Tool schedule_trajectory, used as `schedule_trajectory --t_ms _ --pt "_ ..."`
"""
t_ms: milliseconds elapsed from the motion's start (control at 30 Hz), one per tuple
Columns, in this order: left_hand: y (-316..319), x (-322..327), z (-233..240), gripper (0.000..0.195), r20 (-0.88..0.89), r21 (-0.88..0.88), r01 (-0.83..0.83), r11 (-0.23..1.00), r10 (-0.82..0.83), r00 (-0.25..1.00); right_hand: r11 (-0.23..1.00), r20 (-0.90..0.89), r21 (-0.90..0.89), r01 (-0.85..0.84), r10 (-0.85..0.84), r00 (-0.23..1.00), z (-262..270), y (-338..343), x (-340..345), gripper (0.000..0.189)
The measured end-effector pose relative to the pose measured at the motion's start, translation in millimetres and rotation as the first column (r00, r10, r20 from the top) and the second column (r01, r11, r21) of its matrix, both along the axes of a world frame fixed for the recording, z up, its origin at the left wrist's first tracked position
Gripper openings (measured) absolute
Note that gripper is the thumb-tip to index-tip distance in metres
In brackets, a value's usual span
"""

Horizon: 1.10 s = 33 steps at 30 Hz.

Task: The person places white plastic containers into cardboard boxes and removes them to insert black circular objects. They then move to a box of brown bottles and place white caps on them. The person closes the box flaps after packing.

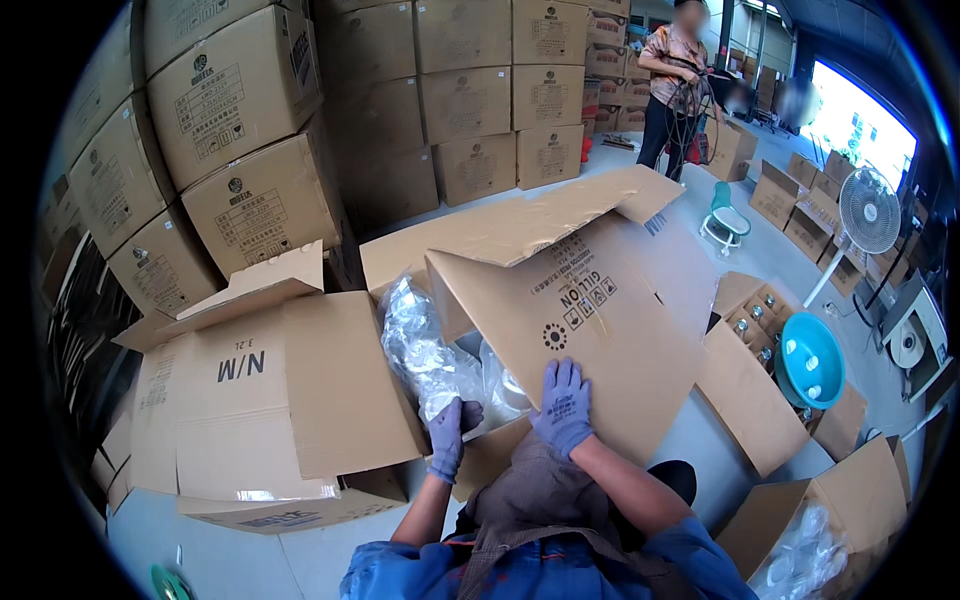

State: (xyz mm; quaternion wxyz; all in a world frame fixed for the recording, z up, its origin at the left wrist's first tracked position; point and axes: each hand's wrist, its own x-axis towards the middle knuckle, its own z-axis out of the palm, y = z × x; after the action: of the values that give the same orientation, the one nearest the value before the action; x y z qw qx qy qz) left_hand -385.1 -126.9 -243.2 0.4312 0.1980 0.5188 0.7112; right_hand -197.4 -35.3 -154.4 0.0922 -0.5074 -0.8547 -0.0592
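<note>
My left hand, in a grey-purple work glove, grips the lower end of a crinkled clear plastic bag. The bag lies along the left side of an open cardboard carton. Clear plastic and a pale rounded item show inside the carton, partly hidden. My right hand, gloved alike, lies flat on a large printed carton flap that slants over the right part of the opening. To the left, another carton stands against the open one, one of its flaps reaching towards the bag.
Stacked cartons wall off the back and left. At right, a teal basin rests on a carton of divided cells holding bottles. A white fan and a small green chair stand beyond. A person holds coiled cable.
</note>
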Motion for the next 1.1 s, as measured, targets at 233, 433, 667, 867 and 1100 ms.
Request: schedule_trajectory --t_ms 233,433,667,867,1100 --pt "111 67 34 0.064 0.386 0.305 0.493 0.815 -0.579 0.718 0.919 -0.301 0.234 -0.317 0.378 0.875 148 4 79 0.059" --pt "207 143 119 0.068 0.382 0.895 0.244 0.374 -0.924 0.016 0.799 -0.081 0.101 -0.593 0.601 0.795 273 -124 84 0.044" --pt "164 138 123 0.064 0.512 0.688 0.245 0.683 -0.696 0.502 0.693 -0.080 0.316 -0.648 0.700 0.710 267 -202 90 0.052" --pt "71 0 135 0.060 0.366 0.568 0.078 0.819 -0.336 0.868 0.504 -0.099 0.424 -0.753 0.852 0.514 258 -256 58 0.047" --pt "-115 -228 174 0.056 0.173 0.624 -0.383 0.681 0.357 0.918 0.302 -0.178 0.561 -0.771 0.953 0.243 234 -233 -74 0.059"
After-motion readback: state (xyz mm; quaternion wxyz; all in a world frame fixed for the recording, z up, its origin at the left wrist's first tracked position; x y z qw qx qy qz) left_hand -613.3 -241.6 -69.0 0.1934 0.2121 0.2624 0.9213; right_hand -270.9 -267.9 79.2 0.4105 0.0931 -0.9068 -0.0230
